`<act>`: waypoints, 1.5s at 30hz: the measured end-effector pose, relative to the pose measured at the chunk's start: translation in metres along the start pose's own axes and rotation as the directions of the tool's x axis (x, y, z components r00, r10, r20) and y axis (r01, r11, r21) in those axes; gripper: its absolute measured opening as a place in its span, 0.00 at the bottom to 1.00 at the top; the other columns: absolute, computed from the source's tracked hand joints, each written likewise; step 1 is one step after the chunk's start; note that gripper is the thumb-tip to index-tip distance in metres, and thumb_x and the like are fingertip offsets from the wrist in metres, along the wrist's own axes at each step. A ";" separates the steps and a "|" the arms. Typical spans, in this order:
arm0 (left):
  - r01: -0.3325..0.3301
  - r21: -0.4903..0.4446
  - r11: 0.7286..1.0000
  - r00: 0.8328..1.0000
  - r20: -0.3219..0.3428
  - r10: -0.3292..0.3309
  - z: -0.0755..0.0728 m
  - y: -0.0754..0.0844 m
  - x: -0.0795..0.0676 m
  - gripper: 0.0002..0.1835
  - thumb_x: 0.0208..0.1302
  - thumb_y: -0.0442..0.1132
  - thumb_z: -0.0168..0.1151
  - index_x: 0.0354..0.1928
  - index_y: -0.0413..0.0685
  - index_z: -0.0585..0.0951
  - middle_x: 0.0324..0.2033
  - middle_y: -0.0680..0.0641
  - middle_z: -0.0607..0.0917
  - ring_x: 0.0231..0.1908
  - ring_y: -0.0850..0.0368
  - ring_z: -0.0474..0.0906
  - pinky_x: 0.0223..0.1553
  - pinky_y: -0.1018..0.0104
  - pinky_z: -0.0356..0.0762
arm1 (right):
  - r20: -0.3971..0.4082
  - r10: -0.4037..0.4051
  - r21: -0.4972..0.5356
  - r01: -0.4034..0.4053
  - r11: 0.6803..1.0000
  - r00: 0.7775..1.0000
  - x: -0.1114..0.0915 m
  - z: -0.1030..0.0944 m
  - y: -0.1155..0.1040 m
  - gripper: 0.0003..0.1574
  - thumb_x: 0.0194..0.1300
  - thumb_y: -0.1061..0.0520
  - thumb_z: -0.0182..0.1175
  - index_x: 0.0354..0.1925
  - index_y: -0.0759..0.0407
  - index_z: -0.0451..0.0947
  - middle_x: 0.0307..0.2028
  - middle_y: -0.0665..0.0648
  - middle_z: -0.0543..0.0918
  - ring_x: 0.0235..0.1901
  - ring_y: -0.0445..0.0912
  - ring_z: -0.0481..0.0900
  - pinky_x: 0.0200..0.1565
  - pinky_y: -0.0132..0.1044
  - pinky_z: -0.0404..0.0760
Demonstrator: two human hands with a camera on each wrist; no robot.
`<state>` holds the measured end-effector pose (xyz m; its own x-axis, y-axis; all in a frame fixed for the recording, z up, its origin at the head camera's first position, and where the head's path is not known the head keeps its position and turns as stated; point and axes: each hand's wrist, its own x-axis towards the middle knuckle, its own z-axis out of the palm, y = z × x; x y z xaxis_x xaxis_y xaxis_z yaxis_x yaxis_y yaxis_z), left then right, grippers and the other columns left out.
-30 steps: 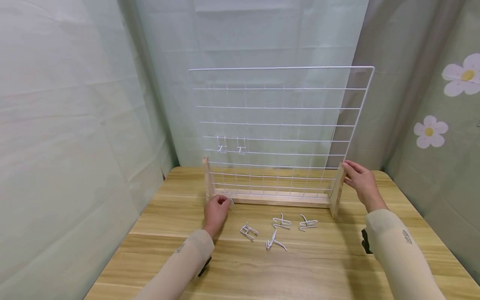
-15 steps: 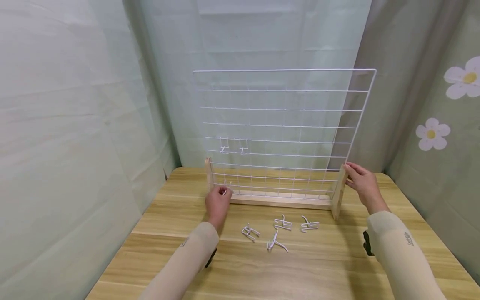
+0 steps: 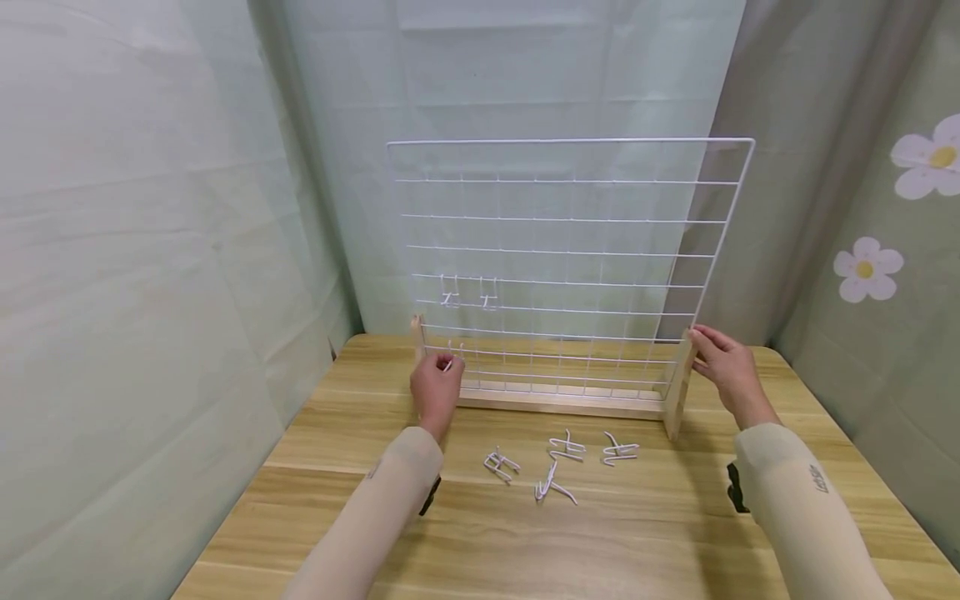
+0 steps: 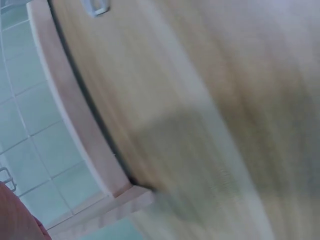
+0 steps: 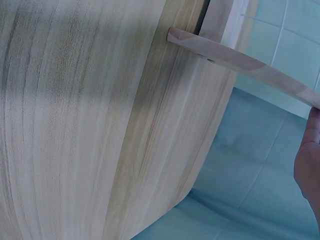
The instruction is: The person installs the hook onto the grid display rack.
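Observation:
A white wire grid panel (image 3: 558, 220) stands upright in a wooden stand (image 3: 558, 401). At its lower left, my left hand (image 3: 437, 392) pinches a white wire hook (image 3: 448, 365), whose two prongs show above the fingers against the grid. The left wrist view catches part of this hook (image 4: 7, 179) beside the hand (image 4: 19, 219); whether it touches the grid I cannot tell. On the other side, my right hand (image 3: 726, 373) grips the top of the stand's right wooden upright (image 3: 677, 392). Two hooks (image 3: 449, 292) hang on the grid, left of centre.
Several loose white wire hooks (image 3: 567, 446) lie on the wooden table (image 3: 480, 550) in front of the stand. Pale cloth (image 3: 150, 250) hangs behind and along both sides, with flower prints on the right.
My left hand has risen from near the stand's base to the lower grid wires, carrying the hook. The right hand keeps its place on the upright. The view has shifted slightly.

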<state>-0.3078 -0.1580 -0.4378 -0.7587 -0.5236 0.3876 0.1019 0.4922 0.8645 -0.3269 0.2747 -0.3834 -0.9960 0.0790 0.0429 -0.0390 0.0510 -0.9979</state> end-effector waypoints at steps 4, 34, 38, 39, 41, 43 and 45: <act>-0.018 -0.010 1.000 1.000 -0.025 0.018 0.003 0.006 0.007 0.06 0.58 0.38 0.66 0.31 0.42 0.84 0.28 0.46 0.83 0.32 0.48 0.78 0.39 0.55 0.75 | -0.006 0.007 -0.007 -0.008 1.000 1.000 0.001 0.000 0.000 0.43 0.68 0.40 0.60 0.71 0.62 0.65 0.52 0.46 0.75 0.58 0.46 0.73 0.55 0.36 0.74; 0.051 0.011 0.999 0.999 -0.007 -0.051 0.009 0.025 0.020 0.07 0.64 0.39 0.64 0.34 0.42 0.81 0.32 0.44 0.84 0.35 0.48 0.77 0.42 0.54 0.76 | -0.006 -0.016 -0.059 0.015 0.998 1.000 0.004 -0.001 0.005 0.44 0.69 0.38 0.58 0.71 0.64 0.64 0.57 0.51 0.74 0.59 0.46 0.73 0.54 0.36 0.74; 0.044 0.026 0.999 0.999 -0.015 -0.044 0.010 0.024 0.021 0.07 0.63 0.39 0.65 0.33 0.41 0.82 0.32 0.43 0.84 0.34 0.47 0.78 0.42 0.53 0.76 | -0.002 -0.016 -0.034 0.016 0.999 1.000 0.004 -0.002 0.006 0.35 0.68 0.40 0.59 0.66 0.56 0.72 0.54 0.48 0.76 0.57 0.43 0.74 0.55 0.37 0.74; 0.046 0.026 0.999 0.999 -0.012 -0.046 0.010 0.023 0.020 0.07 0.63 0.39 0.65 0.34 0.41 0.82 0.32 0.43 0.84 0.34 0.47 0.78 0.42 0.53 0.76 | -0.001 -0.018 -0.024 0.018 1.000 1.000 0.004 -0.002 0.005 0.35 0.68 0.40 0.59 0.66 0.56 0.72 0.52 0.46 0.76 0.55 0.42 0.74 0.55 0.37 0.73; 0.045 0.028 0.999 0.999 -0.008 -0.045 0.011 0.023 0.020 0.07 0.63 0.39 0.65 0.34 0.41 0.82 0.32 0.43 0.84 0.34 0.47 0.78 0.41 0.53 0.76 | -0.001 -0.023 -0.013 0.023 1.000 1.000 0.004 -0.002 0.005 0.34 0.68 0.40 0.60 0.65 0.57 0.72 0.49 0.43 0.77 0.52 0.39 0.75 0.54 0.35 0.75; 0.042 0.027 0.999 0.999 -0.004 -0.042 0.012 0.022 0.019 0.07 0.63 0.39 0.65 0.35 0.41 0.83 0.32 0.43 0.84 0.34 0.47 0.78 0.41 0.53 0.77 | -0.003 -0.020 -0.021 0.020 1.000 1.000 0.004 -0.001 0.005 0.38 0.68 0.40 0.60 0.67 0.59 0.70 0.49 0.43 0.77 0.52 0.39 0.75 0.55 0.37 0.74; 0.040 0.020 0.999 0.999 0.003 -0.040 0.012 0.021 0.019 0.07 0.63 0.39 0.64 0.35 0.41 0.83 0.32 0.43 0.84 0.34 0.48 0.78 0.40 0.53 0.77 | -0.006 -0.014 -0.025 0.014 1.000 1.000 0.004 -0.001 0.004 0.43 0.69 0.40 0.59 0.70 0.64 0.65 0.51 0.46 0.77 0.55 0.42 0.75 0.54 0.36 0.74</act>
<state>-0.3276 -0.1487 -0.4161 -0.7643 -0.5404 0.3518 0.0588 0.4848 0.8726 -0.3313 0.2759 -0.3874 -0.9948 0.0838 0.0572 -0.0508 0.0766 -0.9958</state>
